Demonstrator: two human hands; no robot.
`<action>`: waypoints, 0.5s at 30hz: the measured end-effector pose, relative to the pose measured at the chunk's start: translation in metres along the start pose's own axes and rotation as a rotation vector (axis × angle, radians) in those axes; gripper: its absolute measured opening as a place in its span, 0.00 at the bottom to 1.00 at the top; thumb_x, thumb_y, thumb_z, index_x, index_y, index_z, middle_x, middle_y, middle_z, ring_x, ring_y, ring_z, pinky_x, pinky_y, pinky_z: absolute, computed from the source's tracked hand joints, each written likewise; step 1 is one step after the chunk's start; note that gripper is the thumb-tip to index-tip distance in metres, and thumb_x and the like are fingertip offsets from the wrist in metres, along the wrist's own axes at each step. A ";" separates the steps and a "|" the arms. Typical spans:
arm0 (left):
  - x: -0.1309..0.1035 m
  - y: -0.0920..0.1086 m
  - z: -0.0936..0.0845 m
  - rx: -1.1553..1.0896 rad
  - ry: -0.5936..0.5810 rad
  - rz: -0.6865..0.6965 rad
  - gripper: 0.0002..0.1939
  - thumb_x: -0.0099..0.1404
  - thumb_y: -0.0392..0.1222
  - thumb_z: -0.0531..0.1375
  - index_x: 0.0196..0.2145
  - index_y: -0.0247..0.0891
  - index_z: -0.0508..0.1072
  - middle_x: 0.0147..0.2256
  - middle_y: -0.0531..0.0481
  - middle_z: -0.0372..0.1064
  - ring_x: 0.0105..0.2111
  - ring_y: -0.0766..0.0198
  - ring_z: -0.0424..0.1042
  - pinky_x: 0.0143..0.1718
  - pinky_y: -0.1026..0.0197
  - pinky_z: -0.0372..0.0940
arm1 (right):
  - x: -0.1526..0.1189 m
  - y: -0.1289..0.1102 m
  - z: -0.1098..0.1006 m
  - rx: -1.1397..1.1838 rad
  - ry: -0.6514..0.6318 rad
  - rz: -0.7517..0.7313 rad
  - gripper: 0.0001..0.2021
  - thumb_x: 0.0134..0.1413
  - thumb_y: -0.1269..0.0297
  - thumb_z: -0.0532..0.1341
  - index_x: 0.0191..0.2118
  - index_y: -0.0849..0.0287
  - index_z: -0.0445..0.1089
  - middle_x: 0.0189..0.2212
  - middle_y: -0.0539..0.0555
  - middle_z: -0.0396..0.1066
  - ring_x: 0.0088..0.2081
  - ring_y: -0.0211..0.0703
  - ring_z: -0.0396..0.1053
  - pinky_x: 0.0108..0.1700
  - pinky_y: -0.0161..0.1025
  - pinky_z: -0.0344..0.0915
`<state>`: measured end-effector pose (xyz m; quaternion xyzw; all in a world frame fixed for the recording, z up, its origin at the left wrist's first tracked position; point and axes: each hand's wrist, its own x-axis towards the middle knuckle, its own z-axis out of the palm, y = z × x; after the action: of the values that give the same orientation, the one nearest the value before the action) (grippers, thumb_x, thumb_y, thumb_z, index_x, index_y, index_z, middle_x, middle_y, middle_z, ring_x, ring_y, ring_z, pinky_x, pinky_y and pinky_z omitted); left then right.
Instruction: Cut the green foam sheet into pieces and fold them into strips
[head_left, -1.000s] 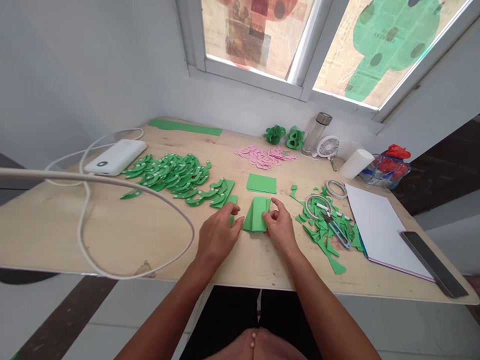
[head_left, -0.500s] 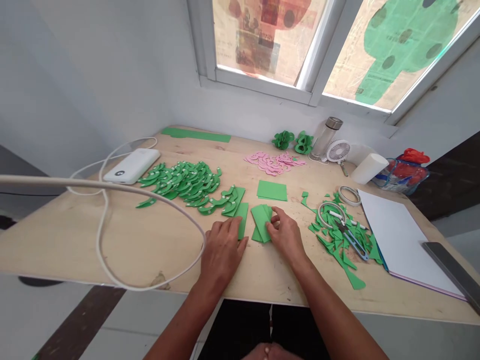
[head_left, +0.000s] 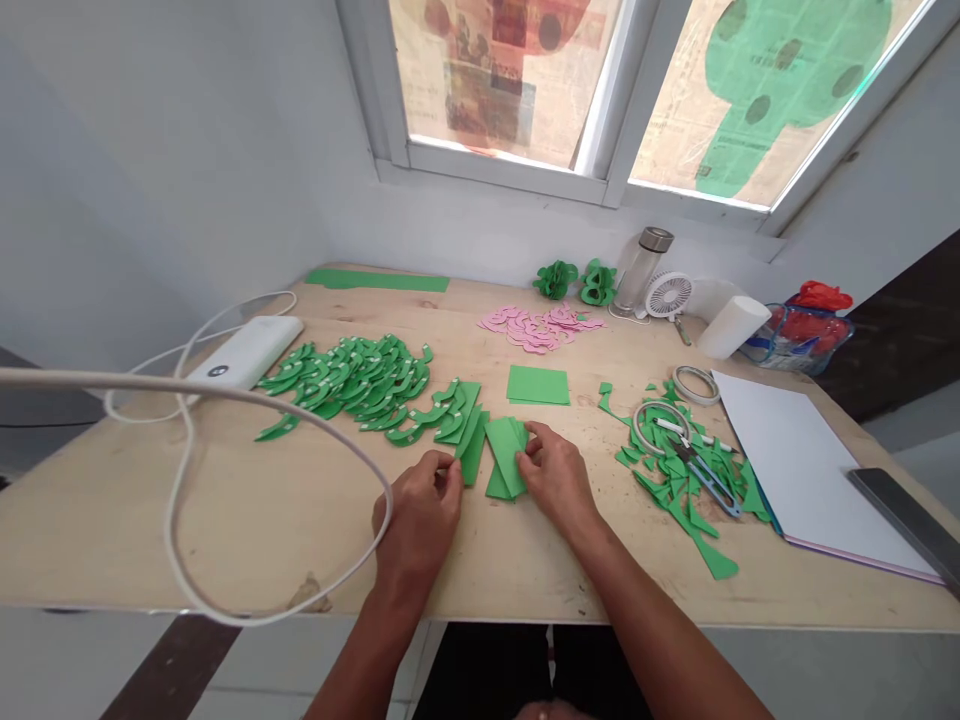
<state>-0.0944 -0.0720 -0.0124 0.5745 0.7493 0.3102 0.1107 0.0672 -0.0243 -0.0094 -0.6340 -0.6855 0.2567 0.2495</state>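
My left hand (head_left: 421,515) pinches the lower left edge of a folded green paper piece (head_left: 474,455) between thumb and fingers, and one layer stands slightly raised. Just right of it, two or more narrow green paper rectangles (head_left: 504,450) lie overlapped at an angle. The fingers and thumb of my right hand (head_left: 556,478) close on their right edge. Behind them lies a wider green paper rectangle (head_left: 538,385). Left of my hands spreads a heap of curved green paper cut-outs (head_left: 367,380) with small white patches.
Green scraps (head_left: 675,475), snips (head_left: 705,475) and tape rolls (head_left: 696,385) lie at right, beside white sheets (head_left: 810,470) and a dark phone (head_left: 907,515). Pink cut-outs (head_left: 536,328) sit behind. A white cable (head_left: 174,510) loops in front at left, near a power bank (head_left: 251,355).
My left hand has gone from lying over the green piece to pinching its lower left edge, lifting a layer. My right hand stays at the overlapped pieces. The view has shifted slightly.
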 end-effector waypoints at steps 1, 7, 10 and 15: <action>0.000 0.000 0.000 -0.018 0.009 -0.014 0.10 0.63 0.44 0.51 0.31 0.41 0.70 0.26 0.52 0.74 0.28 0.62 0.73 0.29 0.62 0.61 | 0.000 0.000 0.000 -0.005 0.000 0.001 0.18 0.50 0.72 0.59 0.49 0.56 0.70 0.32 0.50 0.74 0.32 0.41 0.70 0.36 0.35 0.61; -0.002 0.001 -0.003 -0.110 0.035 -0.067 0.11 0.62 0.48 0.50 0.31 0.41 0.69 0.26 0.52 0.74 0.27 0.61 0.74 0.29 0.62 0.62 | 0.001 -0.002 0.001 -0.015 0.011 0.013 0.18 0.49 0.74 0.59 0.47 0.56 0.71 0.32 0.51 0.74 0.35 0.45 0.70 0.37 0.36 0.60; -0.002 0.001 -0.004 -0.149 0.056 -0.118 0.11 0.60 0.49 0.51 0.30 0.42 0.68 0.26 0.52 0.73 0.27 0.60 0.73 0.30 0.61 0.62 | 0.000 -0.001 0.001 0.008 0.018 0.017 0.18 0.49 0.74 0.59 0.47 0.55 0.71 0.30 0.50 0.74 0.33 0.43 0.70 0.37 0.35 0.61; -0.001 -0.004 -0.004 -0.184 0.081 -0.176 0.10 0.58 0.49 0.52 0.29 0.42 0.68 0.25 0.51 0.73 0.26 0.59 0.73 0.30 0.60 0.63 | -0.001 0.002 0.001 0.046 0.040 0.033 0.18 0.49 0.74 0.58 0.47 0.56 0.71 0.29 0.49 0.73 0.30 0.40 0.70 0.36 0.35 0.62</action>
<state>-0.0995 -0.0748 -0.0118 0.4808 0.7692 0.3896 0.1592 0.0686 -0.0251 -0.0116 -0.6445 -0.6636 0.2637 0.2734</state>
